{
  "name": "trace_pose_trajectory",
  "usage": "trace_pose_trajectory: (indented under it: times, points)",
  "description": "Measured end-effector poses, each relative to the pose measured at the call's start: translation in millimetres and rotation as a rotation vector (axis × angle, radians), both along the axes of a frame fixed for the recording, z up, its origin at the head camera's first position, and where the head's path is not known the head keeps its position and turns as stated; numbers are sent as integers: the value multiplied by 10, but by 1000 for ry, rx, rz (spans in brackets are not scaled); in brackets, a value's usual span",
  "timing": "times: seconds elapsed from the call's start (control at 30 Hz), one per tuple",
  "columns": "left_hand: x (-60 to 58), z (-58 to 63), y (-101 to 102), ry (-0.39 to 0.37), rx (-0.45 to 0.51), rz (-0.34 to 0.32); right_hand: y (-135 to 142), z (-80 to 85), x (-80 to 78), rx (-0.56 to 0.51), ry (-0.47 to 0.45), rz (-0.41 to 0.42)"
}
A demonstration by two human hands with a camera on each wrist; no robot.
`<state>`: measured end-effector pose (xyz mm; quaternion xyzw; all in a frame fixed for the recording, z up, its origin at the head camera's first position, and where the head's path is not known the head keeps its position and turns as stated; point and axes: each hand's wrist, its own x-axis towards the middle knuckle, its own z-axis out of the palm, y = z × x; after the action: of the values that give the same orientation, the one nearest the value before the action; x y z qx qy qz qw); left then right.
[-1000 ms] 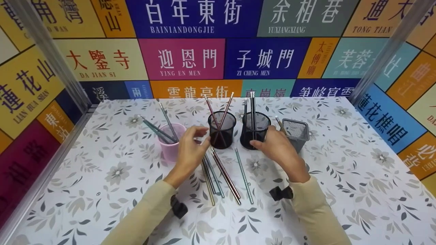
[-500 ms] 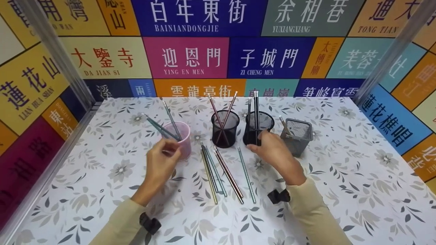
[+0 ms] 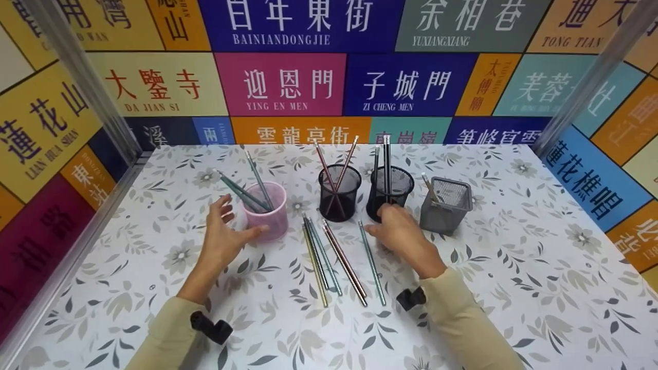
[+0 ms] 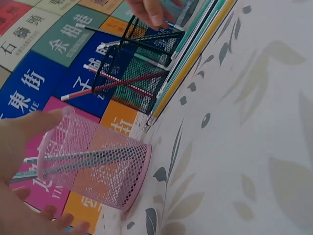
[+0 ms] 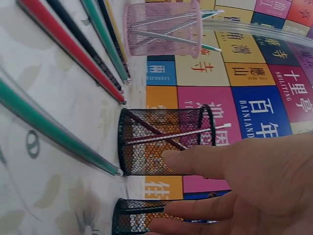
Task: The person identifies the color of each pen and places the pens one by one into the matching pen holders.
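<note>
Hands: left hand (image 3: 218,241) empty, spread wide; right hand (image 3: 402,234) empty, fingers apart.
Pink cup (image 3: 272,224): beside the left hand.
Lone green pencil (image 3: 372,262): lying front to back, far end just beside the right hand, the nearer one.

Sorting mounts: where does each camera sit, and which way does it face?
Head: on the head, facing forward and down at pencils; left hand, right hand, sleeves show.
Left wrist: on that wrist, facing rightward past the pink cup; left hand, right fingers show.
Right wrist: on that wrist, facing leftward past a black cup; right hand shows.
Shared by both wrist views: pink cup.
</note>
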<state>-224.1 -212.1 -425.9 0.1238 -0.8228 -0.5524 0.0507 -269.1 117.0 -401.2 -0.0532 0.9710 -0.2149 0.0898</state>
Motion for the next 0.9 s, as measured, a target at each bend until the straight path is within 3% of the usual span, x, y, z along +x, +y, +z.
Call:
trace_pose_trajectory:
  times: [0.2, 0.47, 0.63, 0.9]
  points:
    - [-122, -58, -50, -50, -4, -101, -37, -121, -12, 21, -23, 4]
    - [-222, -126, -17, 53, 50, -169, -38, -228, -54, 42, -43, 7]
    - [-284, -194, 19, 71, 73, -163, -45, -269, -61, 35, -56, 5]
    - [-396, -263, 70, 96, 88, -90, -69, -294, -38, -26, -64, 17]
